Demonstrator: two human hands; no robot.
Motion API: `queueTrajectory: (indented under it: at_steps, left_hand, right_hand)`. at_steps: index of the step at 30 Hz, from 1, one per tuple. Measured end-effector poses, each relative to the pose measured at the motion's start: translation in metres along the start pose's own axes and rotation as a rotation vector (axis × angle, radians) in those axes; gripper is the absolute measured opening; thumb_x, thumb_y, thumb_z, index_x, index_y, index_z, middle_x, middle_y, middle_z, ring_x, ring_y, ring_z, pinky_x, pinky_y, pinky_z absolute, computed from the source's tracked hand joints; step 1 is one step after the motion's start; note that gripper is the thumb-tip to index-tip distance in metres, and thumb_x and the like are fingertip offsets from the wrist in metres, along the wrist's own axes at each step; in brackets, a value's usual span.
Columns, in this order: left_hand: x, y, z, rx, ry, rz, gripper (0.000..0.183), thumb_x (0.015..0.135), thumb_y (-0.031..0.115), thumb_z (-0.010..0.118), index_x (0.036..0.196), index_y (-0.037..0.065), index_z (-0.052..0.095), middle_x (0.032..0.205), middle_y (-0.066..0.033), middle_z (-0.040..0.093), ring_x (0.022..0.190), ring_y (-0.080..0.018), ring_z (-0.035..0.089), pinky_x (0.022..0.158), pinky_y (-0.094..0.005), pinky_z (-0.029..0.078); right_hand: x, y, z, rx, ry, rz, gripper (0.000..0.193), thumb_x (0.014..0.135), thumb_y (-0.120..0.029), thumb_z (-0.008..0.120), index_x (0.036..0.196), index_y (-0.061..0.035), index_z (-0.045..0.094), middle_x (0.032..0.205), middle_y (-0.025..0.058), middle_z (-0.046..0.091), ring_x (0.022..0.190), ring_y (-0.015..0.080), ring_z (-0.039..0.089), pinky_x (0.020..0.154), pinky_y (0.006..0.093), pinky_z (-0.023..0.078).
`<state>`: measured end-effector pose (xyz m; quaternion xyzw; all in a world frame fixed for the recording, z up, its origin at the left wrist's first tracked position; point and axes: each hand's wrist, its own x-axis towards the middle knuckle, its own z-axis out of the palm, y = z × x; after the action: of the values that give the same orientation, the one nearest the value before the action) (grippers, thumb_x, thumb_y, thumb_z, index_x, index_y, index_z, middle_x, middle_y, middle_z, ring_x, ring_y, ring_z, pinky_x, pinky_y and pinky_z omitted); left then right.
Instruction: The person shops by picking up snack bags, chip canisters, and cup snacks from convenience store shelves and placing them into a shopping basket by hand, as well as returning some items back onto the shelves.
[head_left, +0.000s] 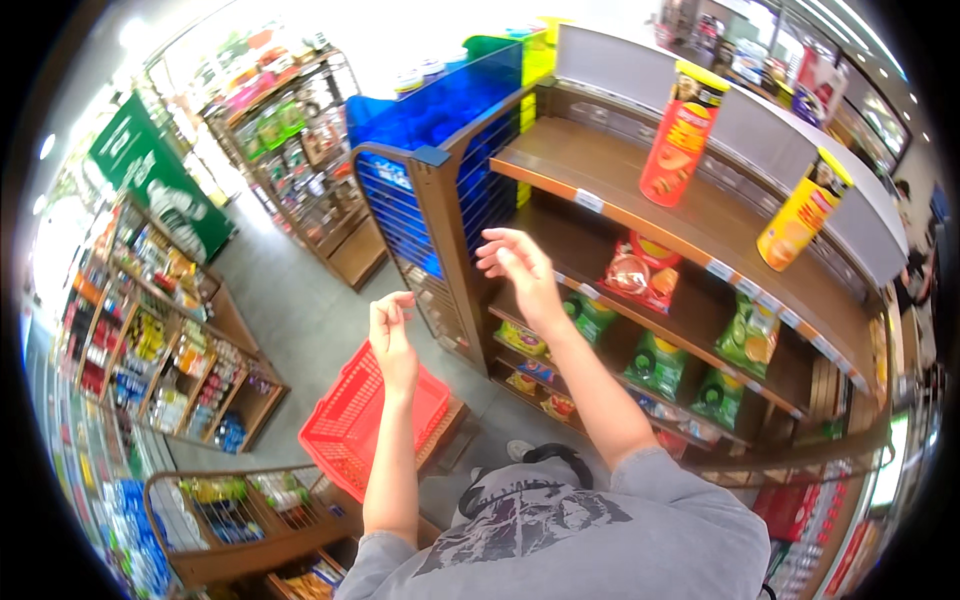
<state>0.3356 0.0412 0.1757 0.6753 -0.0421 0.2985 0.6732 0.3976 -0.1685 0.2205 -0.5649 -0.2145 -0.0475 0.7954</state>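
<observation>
My left hand (392,335) is raised above a red plastic shopping basket (338,432), its fingers loosely bent with nothing in them. The basket has perforated sides and rests on a low wooden ledge; no goods show inside it. Further right, my right hand (523,272) hangs in the air before the snack shelf (575,160), fingers partly spread and holding nothing. On the top board a red chip canister (680,140) and a yellow chip canister (805,210) stand upright, apart from each other. A red chip bag (640,275) lies one level down, beyond my right forearm.
Green chip bags (655,365) sit on lower boards. A blue wire-sided rack (415,200) adjoins the shelf's left end. Bottle shelves (170,350) and a green banner (165,180) stand across the grey floor (270,290). A curved brown rack (225,570) is at lower left.
</observation>
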Motion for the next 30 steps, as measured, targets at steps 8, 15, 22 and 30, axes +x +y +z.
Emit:
queueTrajectory:
  at_steps: [8, 15, 22, 30]
  left_hand:
    - [0.051, 0.062, 0.114, -0.290, -0.350, 0.143, 0.012, 0.104, 0.013, 0.045, 0.099, 0.005, 0.052, 0.109, -0.0097, 0.065, 0.097, -0.0148, 0.059, 0.086, -0.0298, 0.046]
    - [0.084, 0.118, 0.229, -0.368, -0.499, 0.213, 0.028, 0.103, 0.014, 0.046, 0.128, 0.003, 0.052, 0.120, -0.0113, 0.063, 0.110, -0.0180, 0.058, 0.092, -0.0310, 0.046]
    - [0.097, 0.105, 0.337, -0.213, -0.617, -0.027, 0.061, 0.104, 0.034, 0.048, 0.151, 0.000, 0.032, 0.151, -0.0182, 0.041, 0.135, -0.0229, 0.043, 0.108, -0.0344, 0.037]
    - [0.098, 0.061, 0.369, -0.373, -0.619, 0.081, 0.044, 0.104, 0.021, 0.049, 0.142, 0.000, 0.048, 0.134, -0.0163, 0.058, 0.121, -0.0176, 0.055, 0.102, -0.0301, 0.043]
  right_hand:
    - [-0.046, -0.115, -0.074, -0.351, 0.394, -0.278, 0.028, 0.101, -0.013, 0.050, 0.125, -0.0029, 0.057, 0.105, 0.0071, 0.066, 0.095, 0.0130, 0.062, 0.085, 0.0285, 0.049]
    - [-0.032, -0.178, -0.140, -0.668, 0.608, -0.407, 0.032, 0.100, -0.014, 0.050, 0.131, -0.0056, 0.054, 0.118, 0.0094, 0.063, 0.106, 0.0159, 0.061, 0.092, 0.0304, 0.049]
    - [0.005, -0.192, -0.204, -0.664, 0.647, -0.164, 0.052, 0.099, -0.032, 0.054, 0.146, -0.0144, 0.039, 0.119, 0.0104, 0.059, 0.120, 0.0196, 0.054, 0.095, 0.0376, 0.048]
    - [0.044, -0.167, -0.198, -0.780, 0.398, -0.105, 0.067, 0.099, -0.033, 0.050, 0.156, -0.0095, 0.022, 0.141, 0.0265, 0.051, 0.131, 0.0377, 0.051, 0.110, 0.0412, 0.038]
